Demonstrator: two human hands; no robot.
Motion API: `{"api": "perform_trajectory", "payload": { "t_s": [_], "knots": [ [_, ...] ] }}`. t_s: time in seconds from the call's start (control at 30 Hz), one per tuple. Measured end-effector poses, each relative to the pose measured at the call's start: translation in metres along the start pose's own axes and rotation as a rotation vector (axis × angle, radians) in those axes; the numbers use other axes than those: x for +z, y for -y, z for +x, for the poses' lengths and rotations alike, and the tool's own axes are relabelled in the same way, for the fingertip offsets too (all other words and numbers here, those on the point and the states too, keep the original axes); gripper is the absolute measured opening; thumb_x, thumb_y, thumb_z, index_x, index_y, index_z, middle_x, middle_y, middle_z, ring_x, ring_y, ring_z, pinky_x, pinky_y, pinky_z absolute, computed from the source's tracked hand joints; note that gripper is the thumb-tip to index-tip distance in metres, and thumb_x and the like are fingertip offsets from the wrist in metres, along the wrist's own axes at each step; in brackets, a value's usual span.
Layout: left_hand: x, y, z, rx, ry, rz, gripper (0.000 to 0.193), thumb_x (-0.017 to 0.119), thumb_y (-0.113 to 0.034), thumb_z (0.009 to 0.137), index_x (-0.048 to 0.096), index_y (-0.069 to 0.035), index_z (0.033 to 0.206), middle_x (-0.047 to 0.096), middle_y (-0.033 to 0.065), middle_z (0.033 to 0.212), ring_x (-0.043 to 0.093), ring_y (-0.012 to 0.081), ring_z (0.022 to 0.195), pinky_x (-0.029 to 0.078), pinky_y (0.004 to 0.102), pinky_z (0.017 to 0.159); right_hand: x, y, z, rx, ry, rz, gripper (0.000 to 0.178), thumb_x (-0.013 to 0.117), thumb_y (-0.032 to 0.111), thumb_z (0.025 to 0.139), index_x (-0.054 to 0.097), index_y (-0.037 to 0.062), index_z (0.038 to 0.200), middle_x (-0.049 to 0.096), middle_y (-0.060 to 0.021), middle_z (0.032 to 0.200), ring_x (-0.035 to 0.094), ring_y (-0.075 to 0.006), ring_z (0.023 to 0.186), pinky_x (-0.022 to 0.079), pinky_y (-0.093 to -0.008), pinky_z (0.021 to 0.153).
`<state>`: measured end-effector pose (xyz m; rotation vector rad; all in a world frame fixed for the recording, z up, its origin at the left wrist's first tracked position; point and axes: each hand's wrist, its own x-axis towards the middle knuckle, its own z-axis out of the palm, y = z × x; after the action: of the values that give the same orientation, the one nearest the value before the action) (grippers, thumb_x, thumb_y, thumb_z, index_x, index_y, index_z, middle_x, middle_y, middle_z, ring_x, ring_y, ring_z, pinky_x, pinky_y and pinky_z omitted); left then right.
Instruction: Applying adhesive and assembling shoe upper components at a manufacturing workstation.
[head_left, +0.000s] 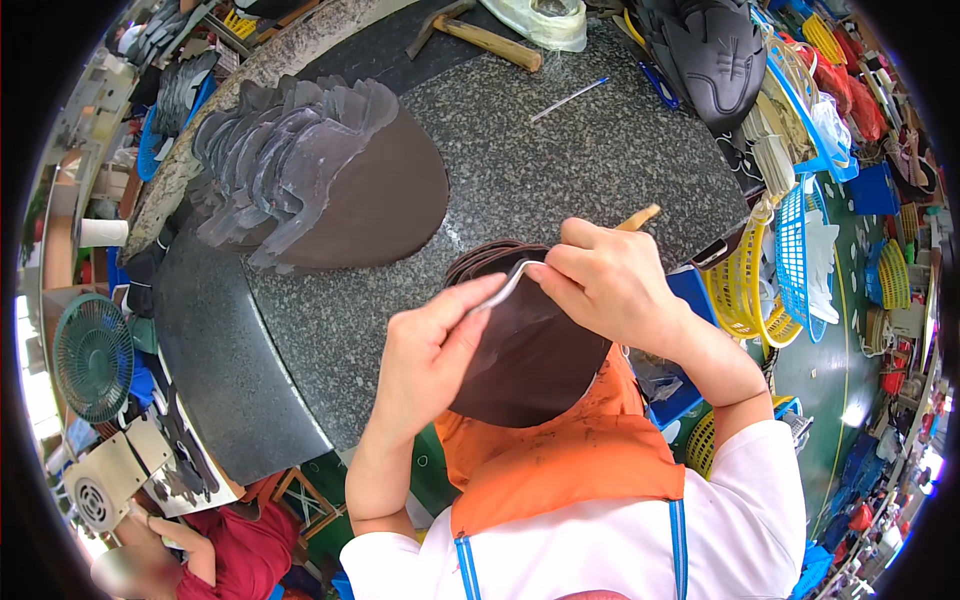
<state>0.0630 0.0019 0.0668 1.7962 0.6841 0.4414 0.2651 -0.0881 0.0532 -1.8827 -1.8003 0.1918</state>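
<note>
head view: blue basket (pixel 792 248) holds white pieces (pixel 821 262); fingers (pixel 566 272) pinch dark sheet (pixel 535 365).

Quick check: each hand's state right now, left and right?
Left hand: closed, pinching the dark sheet at its pale edge.
Right hand: closed, pinching the same edge; whether it also holds the wooden stick cannot be told.

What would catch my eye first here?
Probably the bright orange apron at lower middle; just above it, the left hand and right hand pinch the pale edge of a dark piece. Up and left, a big fanned stack of dark pieces covers part of the speckled stone tabletop.
</note>
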Motion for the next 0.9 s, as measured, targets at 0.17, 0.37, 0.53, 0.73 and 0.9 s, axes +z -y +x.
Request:
{"api": "perform_trajectory", "payload": {
  "t_s": [0.17,0.37,0.53,0.73,0.9],
  "knots": [
    [0.004,-0.002,-0.01,0.545,-0.024,0.444,0.039,0.068,0.0,0.071,0.071,-0.008,0.109,0.07,0.0171,0.107,0.07,0.0225,0.078,0.056,0.0319,0.063,-0.021,-0.009,0.014,-0.045,-0.325,0.194,0.018,0.075,0.016,0.078,0.065,0.0043,0.069,0.061,-0.0131,0.093,0.06,-0.0302,0.084,0.047,-0.0397,0.073],
    [0.027,0.006,-0.023,0.809,-0.287,0.723,0.036,0.072,-0.007,0.069,0.073,-0.01,0.105,0.051,0.0066,0.094,0.061,0.021,0.076,0.055,0.0293,0.061,-0.024,0.002,0.031,-0.016,0.814,0.436,0.03,0.067,0.031,0.086,0.065,0.0006,0.09,0.067,-0.0203,0.086,0.067,-0.0361,0.081,0.05,-0.0441,0.07],
    [0.052,0.047,-0.013,0.808,-0.555,0.999,0.034,0.067,-0.009,0.079,0.069,-0.015,0.112,0.055,0.0053,0.106,0.055,0.027,0.105,0.05,0.0393,0.088,0.019,-0.018,0.034,-0.026,0.351,0.598,0.017,0.068,0.013,0.081,0.06,0.0019,0.091,0.065,-0.0171,0.086,0.065,-0.0383,0.08,0.051,-0.0448,0.071],
    [0.054,0.042,-0.012,0.554,-0.134,0.924,0.033,0.058,-0.014,0.076,0.067,-0.005,0.107,0.062,0.0129,0.113,0.058,0.0293,0.104,0.045,0.0437,0.095,0.03,-0.004,0.012,-0.393,-0.134,0.225,0.014,0.063,0.011,0.076,0.054,0.0031,0.083,0.056,-0.0123,0.096,0.062,-0.0285,0.079,0.053,-0.0385,0.066],
    [0.054,0.05,-0.02,0.484,-0.169,0.792,0.014,0.065,-0.009,0.077,0.065,-0.002,0.089,0.064,0.0137,0.096,0.064,0.0352,0.097,0.051,0.0458,0.089,0.021,0.006,-0.012,-0.417,0.045,0.166,0.019,0.06,0.016,0.074,0.055,0.0025,0.087,0.06,-0.0146,0.109,0.063,-0.0277,0.093,0.055,-0.037,0.073]
  ]
}}
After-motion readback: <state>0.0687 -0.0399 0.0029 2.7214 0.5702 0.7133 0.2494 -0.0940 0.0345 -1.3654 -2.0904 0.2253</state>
